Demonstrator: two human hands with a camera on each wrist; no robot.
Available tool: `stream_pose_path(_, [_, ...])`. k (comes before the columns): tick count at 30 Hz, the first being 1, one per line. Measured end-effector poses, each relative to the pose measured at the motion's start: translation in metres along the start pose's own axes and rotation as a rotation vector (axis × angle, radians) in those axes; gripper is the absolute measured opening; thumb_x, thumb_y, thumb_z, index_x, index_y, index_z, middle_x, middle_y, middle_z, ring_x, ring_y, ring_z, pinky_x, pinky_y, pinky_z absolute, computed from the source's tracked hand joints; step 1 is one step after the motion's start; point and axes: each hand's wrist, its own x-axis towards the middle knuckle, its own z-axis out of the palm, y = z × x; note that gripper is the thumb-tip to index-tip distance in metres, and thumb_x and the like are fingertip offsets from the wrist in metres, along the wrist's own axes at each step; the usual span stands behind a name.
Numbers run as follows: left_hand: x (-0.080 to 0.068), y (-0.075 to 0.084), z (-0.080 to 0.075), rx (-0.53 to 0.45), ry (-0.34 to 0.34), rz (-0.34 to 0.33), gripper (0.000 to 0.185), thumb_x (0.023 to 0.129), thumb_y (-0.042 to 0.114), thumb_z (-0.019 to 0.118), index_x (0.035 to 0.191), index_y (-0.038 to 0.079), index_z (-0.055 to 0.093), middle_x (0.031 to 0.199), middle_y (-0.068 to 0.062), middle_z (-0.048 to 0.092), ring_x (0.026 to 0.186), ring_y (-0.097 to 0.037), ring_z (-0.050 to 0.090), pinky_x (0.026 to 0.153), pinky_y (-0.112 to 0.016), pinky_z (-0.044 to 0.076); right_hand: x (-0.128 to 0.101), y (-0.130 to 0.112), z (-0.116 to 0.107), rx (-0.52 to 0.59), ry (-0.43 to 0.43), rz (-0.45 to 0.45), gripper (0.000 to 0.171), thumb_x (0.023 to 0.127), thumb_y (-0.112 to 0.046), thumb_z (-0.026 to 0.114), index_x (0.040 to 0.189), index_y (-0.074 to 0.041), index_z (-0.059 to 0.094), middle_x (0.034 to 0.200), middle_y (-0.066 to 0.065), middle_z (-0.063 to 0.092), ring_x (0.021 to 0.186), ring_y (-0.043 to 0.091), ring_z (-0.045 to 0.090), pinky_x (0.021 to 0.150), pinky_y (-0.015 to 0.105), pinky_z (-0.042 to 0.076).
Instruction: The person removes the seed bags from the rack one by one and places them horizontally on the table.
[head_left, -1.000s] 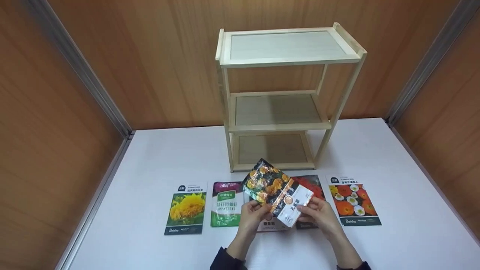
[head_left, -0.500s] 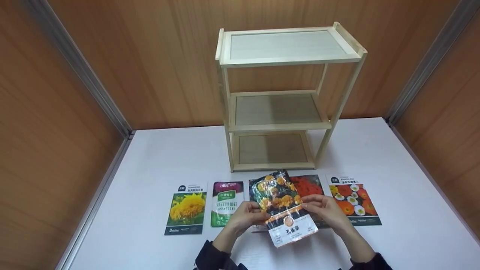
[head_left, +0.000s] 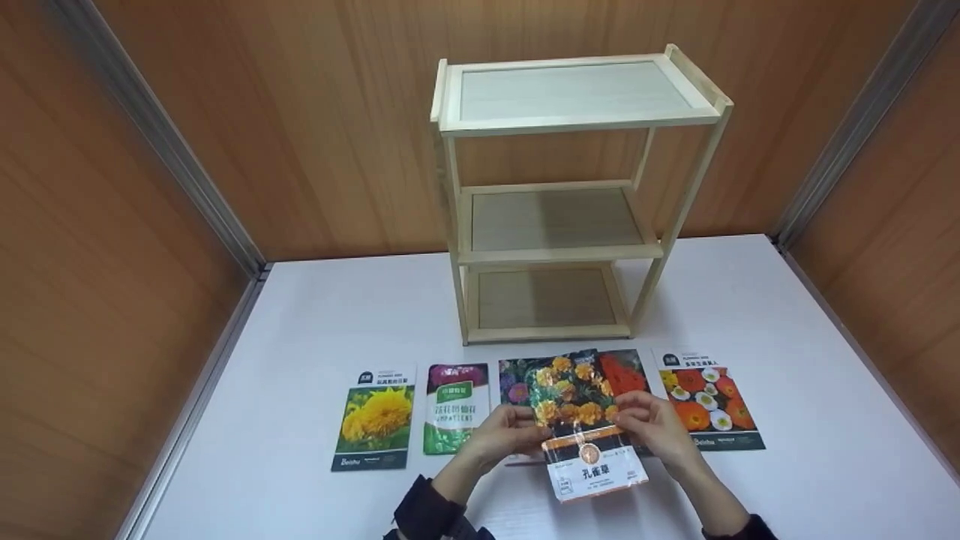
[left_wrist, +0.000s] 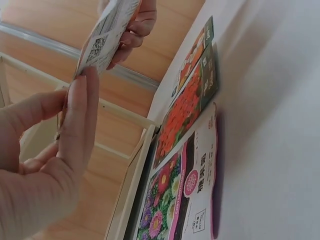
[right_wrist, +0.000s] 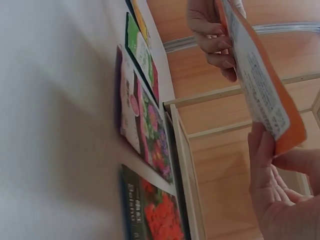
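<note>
Above the white table, left hand and right hand pinch the marigold seed packet by its side edges; four packets lie flat, wooden shelf bare.

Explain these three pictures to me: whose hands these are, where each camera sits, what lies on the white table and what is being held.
No machine here: a person works with bare hands. The big picture comes from a camera on the person's head, looking down. The other two come from cameras strapped to each wrist, so they look sideways and tilted.

The left hand and right hand together hold a marigold seed packet by its side edges, above the white table. Five more packets lie in a row there: a yellow flower packet, a green packet, a pink-and-purple aster packet, a red flower packet and an orange-and-white flower packet. Behind them stands a wooden three-tier shelf.
</note>
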Motion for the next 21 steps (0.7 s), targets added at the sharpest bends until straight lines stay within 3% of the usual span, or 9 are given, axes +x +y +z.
stream_pose_path(4, [-0.004, -0.003, -0.004, 0.11, 0.092, 0.076, 0.031, 0.088, 0.014, 0.053, 0.106, -0.011, 0.055, 0.091, -0.017, 0.064, 0.078, -0.025, 0.063, 0.066, -0.035, 0.053, 0.0, 0.01, -0.009, 0.007, 0.08, 0.049, 0.022, 0.082, -0.001, 0.058, 0.103, 0.003, 0.055, 0.081, 0.01, 0.065, 0.073, 0.019, 0.06, 0.066, 0.031, 0.052])
stream_pose_path(9, [-0.013, -0.005, -0.014, 0.335, 0.365, 0.128, 0.045, 0.093, 0.026, 0.045, 0.114, -0.013, 0.05, 0.105, -0.028, 0.056, 0.089, -0.038, 0.058, 0.064, -0.037, 0.053, 0.0, 0.027, -0.033, 0.016, 0.135, 0.09, 0.028, 0.083, -0.004, 0.059, 0.109, 0.005, 0.053, 0.084, 0.009, 0.066, 0.075, 0.015, 0.061, 0.064, 0.027, 0.051])
stream_pose_path(13, [-0.019, -0.01, -0.024, 0.545, 0.554, 0.139, 0.048, 0.095, 0.031, 0.038, 0.121, -0.009, 0.046, 0.117, -0.026, 0.05, 0.101, -0.038, 0.052, 0.079, -0.045, 0.047, 0.001, 0.04, -0.06, 0.009, 0.193, 0.13, 0.035, 0.082, -0.008, 0.061, 0.113, 0.004, 0.052, 0.086, 0.008, 0.066, 0.076, 0.013, 0.061, 0.065, 0.025, 0.051])
stream_pose_path(16, [-0.025, -0.014, -0.032, 0.664, 0.631, 0.152, 0.049, 0.096, 0.031, 0.037, 0.126, -0.007, 0.042, 0.129, -0.025, 0.04, 0.116, -0.038, 0.039, 0.094, -0.051, 0.032, 0.002, 0.049, -0.083, 0.001, 0.253, 0.162, 0.038, 0.081, -0.013, 0.064, 0.114, 0.003, 0.053, 0.089, 0.007, 0.066, 0.077, 0.011, 0.06, 0.065, 0.025, 0.051])
stream_pose_path(21, [-0.034, -0.017, -0.047, 0.83, 0.708, 0.138, 0.056, 0.094, 0.034, 0.041, 0.133, -0.004, 0.033, 0.141, -0.021, 0.022, 0.128, -0.038, 0.018, 0.101, -0.056, 0.015, 0.009, 0.065, -0.12, -0.014, 0.367, 0.188, 0.04, 0.079, -0.016, 0.067, 0.114, -0.001, 0.056, 0.086, 0.001, 0.065, 0.072, 0.002, 0.057, 0.061, 0.018, 0.049])
